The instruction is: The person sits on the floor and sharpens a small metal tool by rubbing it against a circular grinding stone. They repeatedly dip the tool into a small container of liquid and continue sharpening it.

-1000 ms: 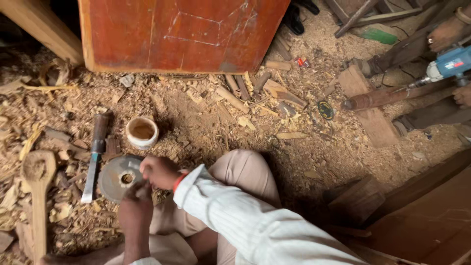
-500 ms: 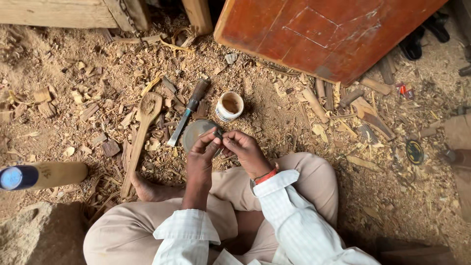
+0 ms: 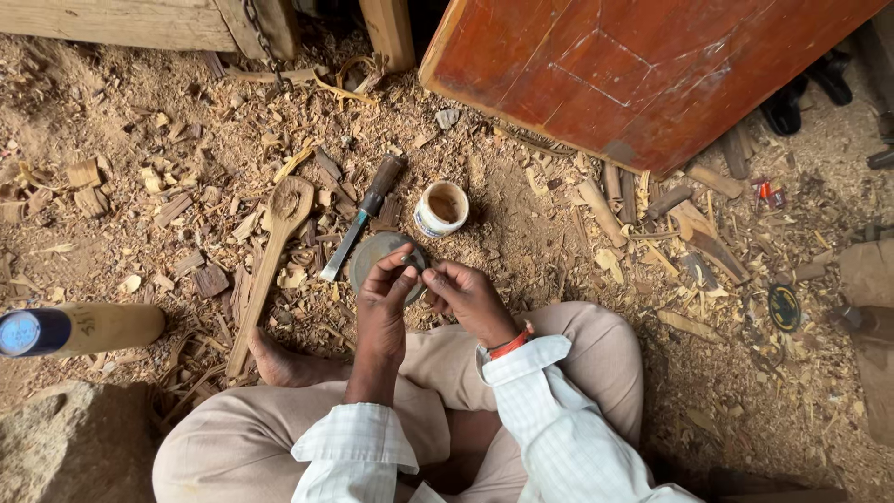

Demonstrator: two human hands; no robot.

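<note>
I sit cross-legged on a floor of wood shavings. My left hand (image 3: pixel 386 296) and my right hand (image 3: pixel 466 296) meet just above a round grey metal disc (image 3: pixel 372 253) lying on the ground. Fingertips of both hands pinch a small dark piece (image 3: pixel 416 271) between them; what it is I cannot tell. A chisel (image 3: pixel 363 216) with a dark wooden handle lies just beyond the disc, touching its far edge. To its right stands a small white cup (image 3: pixel 440 209) holding brown paste. A carved wooden spoon (image 3: pixel 270 261) lies to the left.
A red-brown wooden panel (image 3: pixel 643 74) leans at top right. A wooden handle with a blue end (image 3: pixel 79 328) lies at the left, above a stone (image 3: pixel 74 447). Wood offcuts (image 3: pixel 605 210) litter the floor. A small round dark tin lid (image 3: pixel 784 306) sits at the right.
The view has swung left and settled. My hands, which were apart over the disc a second ago, have come together and now pinch a small piece above it.
</note>
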